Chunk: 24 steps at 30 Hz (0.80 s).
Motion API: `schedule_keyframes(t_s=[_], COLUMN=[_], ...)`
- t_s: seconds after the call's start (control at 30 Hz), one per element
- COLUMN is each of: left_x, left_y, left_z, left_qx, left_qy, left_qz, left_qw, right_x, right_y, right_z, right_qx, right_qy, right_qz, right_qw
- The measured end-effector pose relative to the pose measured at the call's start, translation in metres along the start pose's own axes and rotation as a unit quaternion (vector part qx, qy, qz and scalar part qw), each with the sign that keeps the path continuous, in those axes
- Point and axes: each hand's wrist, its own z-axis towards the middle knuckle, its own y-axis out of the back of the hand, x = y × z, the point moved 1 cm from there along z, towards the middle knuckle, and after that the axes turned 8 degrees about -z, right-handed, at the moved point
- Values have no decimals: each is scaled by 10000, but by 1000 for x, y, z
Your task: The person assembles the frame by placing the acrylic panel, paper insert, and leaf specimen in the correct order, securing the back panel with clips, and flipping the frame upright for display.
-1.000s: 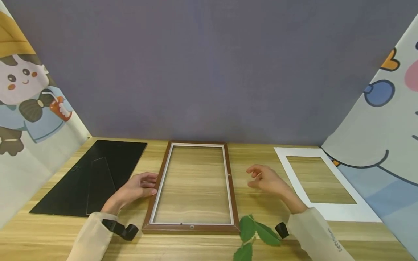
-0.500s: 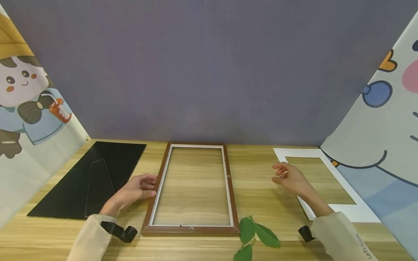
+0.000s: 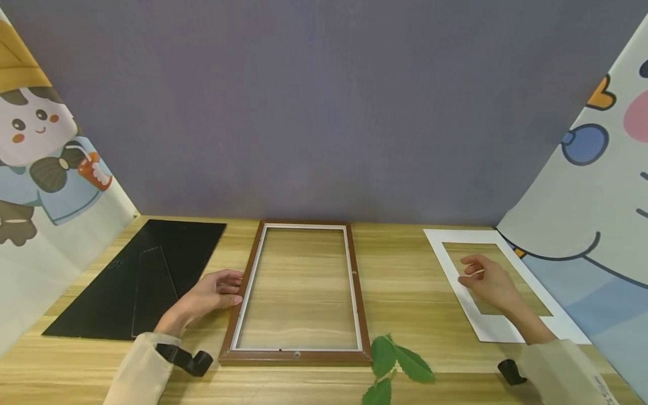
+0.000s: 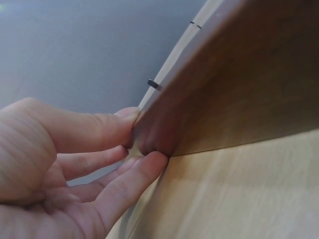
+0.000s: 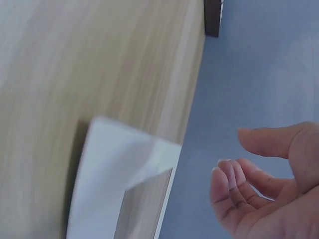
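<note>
A brown picture frame (image 3: 362,315) with a white inner lip lies flat in the middle of the wooden table. Against its left side rests my left hand (image 3: 210,293); in the left wrist view the thumb tip (image 4: 127,117) is at the upper edge and a fingertip (image 4: 155,160) at the lower outer side. Over the white mat board (image 3: 516,329), which has a rectangular opening, hovers my right hand (image 3: 491,281). Its fingers are loosely bent with nothing between them. The mat's near corner (image 5: 107,164) shows in the right wrist view, apart from the fingers.
Left of the frame lies a black backing board (image 3: 116,275) with a stand flap, partly behind the left wrist. Green leaves (image 3: 412,363) lie by the frame's near right corner. A grey wall (image 3: 324,112) rises behind the table, with cartoon-printed panels (image 3: 582,214) on both sides.
My right hand has moved rightward from beside the frame to over the mat board. My left hand stays at the frame's left side, and the frame has not moved.
</note>
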Motion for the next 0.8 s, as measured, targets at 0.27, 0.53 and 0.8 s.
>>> schedule_keyframes(t_s=[0.27, 0.53, 0.8], left_x=[0, 1, 0], left_y=[0, 0, 0], left_z=[0, 0, -1], left_qx=[9, 29, 56], left_qy=[6, 18, -29], left_qz=[-17, -62, -11], left_qw=[10000, 10000, 10000], right_x=[-27, -55, -78], right_y=[8, 18, 25], right_z=[-5, -9, -11], right_qx=[-128, -213, 10], right_qy=[-165, -264, -293], right_qz=[-304, -565, -862], right_qw=[9993, 9978, 9958])
